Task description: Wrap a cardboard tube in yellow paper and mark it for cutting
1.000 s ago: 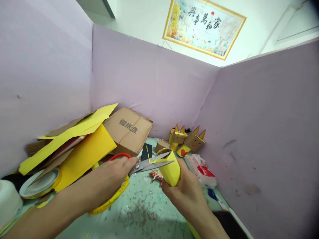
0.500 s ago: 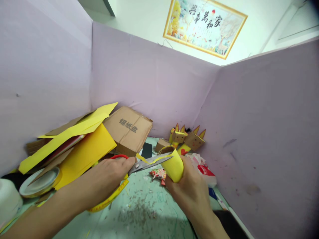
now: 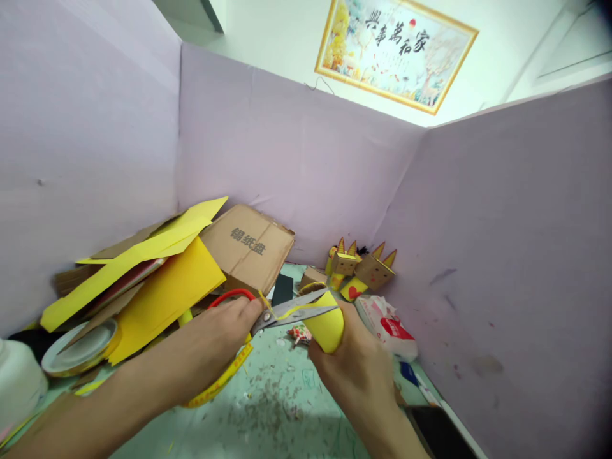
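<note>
The fingers of the left hand (image 3: pixel 217 341) are clenched through the red loop handles of a pair of steel-bladed scissors (image 3: pixel 282 311), whose blades are parted slightly and laid across the open top of a yellow paper-covered tube (image 3: pixel 326 322). That tube is grasped from below and behind by the right hand (image 3: pixel 356 370), the fingers being wrapped round its lower half, and it is held above the pale green table top (image 3: pixel 268 408), near the middle of the scene. A thin yellow paper strip (image 3: pixel 266 302) is seen curling off the rim at the blades (it appears partly cut free, though its far end cannot be made out). Left of the hands a heap of yellow card sheets (image 3: pixel 162 287) and a brown cardboard box with printed characters (image 3: pixel 248 245) are piled against the lilac partition wall (image 3: pixel 287 159); a roll of yellow tape (image 3: pixel 79 347) lies at the near left. At the far right corner small cardboard figures with pointed ears (image 3: pixel 366 268) are stood, with a white and red plastic packet (image 3: pixel 387 328) nearer. It is judged that the cut could wander off the rim if the tube is turned unevenly, that the tube could be crushed by too tight a grip, and that the right thumb could be nicked, since it is kept close beside the blades.
</note>
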`<state>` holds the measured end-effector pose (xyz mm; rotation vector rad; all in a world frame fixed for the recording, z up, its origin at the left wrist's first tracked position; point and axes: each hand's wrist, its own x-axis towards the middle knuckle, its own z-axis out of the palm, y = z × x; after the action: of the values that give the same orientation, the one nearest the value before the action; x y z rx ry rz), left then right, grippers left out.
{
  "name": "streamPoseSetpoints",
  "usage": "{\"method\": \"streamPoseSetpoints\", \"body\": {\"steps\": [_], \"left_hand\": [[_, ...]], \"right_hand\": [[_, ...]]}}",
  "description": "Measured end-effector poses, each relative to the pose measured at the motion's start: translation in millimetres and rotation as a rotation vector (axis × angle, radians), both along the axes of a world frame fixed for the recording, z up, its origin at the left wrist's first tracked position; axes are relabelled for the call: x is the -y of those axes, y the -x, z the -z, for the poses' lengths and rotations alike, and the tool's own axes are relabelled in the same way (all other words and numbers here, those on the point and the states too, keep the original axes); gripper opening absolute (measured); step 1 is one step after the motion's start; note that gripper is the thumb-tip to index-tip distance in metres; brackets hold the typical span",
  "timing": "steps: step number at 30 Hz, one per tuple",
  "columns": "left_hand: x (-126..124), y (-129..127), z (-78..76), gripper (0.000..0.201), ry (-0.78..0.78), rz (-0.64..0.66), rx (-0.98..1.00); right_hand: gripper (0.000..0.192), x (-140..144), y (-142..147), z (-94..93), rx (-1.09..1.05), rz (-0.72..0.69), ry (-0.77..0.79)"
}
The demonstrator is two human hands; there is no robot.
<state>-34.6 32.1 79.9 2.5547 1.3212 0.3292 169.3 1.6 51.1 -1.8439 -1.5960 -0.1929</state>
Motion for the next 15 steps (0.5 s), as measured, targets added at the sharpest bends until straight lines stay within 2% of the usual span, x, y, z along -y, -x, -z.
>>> {"method": "streamPoseSetpoints", "body": {"steps": [10, 12, 15], "left_hand": [[-3.5, 3.7, 6.8, 0.025, -0.07, 0.023, -0.021], [-4.9, 4.0, 6.9, 0.024, -0.054, 0.042, -0.012], [-7.2, 2.7, 6.1, 0.024, -0.05, 0.049, 0.003]], "right_hand": [[0.037, 2.3, 3.4, -0.2, -0.003, 0.056, 0.033], [0.039, 3.8, 1.0, -4.3, -0.086, -0.041, 0.089], [0.05, 4.2, -9.0, -13.2, -0.339, -0.313, 0.252]]}}
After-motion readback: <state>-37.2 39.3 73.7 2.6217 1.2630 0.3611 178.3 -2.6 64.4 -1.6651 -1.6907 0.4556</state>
